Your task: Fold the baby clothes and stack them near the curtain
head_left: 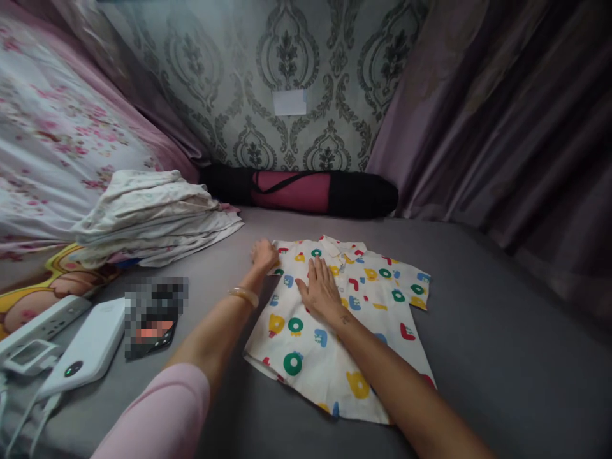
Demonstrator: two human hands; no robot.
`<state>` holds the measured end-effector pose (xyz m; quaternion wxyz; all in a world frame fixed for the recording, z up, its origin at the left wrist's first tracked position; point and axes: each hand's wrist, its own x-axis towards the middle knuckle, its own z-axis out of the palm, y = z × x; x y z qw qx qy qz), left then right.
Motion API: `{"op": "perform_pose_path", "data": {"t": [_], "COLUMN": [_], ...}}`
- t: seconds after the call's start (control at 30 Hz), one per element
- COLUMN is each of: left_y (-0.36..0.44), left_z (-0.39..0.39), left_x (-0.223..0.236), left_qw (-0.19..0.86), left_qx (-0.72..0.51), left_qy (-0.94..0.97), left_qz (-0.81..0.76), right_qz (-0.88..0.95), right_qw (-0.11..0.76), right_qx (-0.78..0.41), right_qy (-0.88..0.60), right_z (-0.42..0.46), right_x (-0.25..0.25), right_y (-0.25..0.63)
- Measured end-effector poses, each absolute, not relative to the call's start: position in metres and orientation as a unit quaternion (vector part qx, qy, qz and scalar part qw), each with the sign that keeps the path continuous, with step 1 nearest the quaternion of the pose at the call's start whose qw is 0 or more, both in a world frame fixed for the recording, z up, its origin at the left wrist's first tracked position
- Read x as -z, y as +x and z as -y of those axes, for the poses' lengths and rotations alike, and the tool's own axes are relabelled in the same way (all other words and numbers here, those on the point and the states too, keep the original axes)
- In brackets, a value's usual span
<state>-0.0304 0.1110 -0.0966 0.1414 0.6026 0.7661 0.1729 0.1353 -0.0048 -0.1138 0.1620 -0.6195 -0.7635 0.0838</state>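
A small white short-sleeved shirt with a collar and a red, yellow, green and blue print lies spread out on the grey sheet. My left hand, with a bangle on its wrist, is at the shirt's left sleeve; its fingers are curled closed at the sleeve's end, and the fingertips are partly hidden. Flat on the upper front of the shirt, left of the buttons, rests my right hand, fingers stretched out. My right forearm crosses over the lower part of the shirt and hides some of it.
Folded cloths are piled at the back left. Nearer me lie a power bank with cables, a power strip and a dark, pixelated phone-like object. A black and pink long bag lies along the patterned wall, between curtains.
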Motion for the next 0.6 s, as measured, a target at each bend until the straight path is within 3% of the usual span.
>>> {"op": "perform_pose_path", "data": {"t": [0.43, 0.6], "left_y": [-0.040, -0.056], "left_z": [-0.099, -0.064], "left_x": [0.094, 0.085], "left_qw": [0.052, 0.026], "left_qx": [-0.093, -0.169], "left_qy": [0.702, 0.753], "left_qz": [-0.704, -0.635], "right_qz": [0.767, 0.810], "right_qw": [0.123, 0.091], "right_qx": [-0.072, -0.088], "right_qy": [-0.626, -0.573], "right_z": [0.005, 0.008], "right_x": [0.118, 0.112], "right_y": [0.136, 0.140]}}
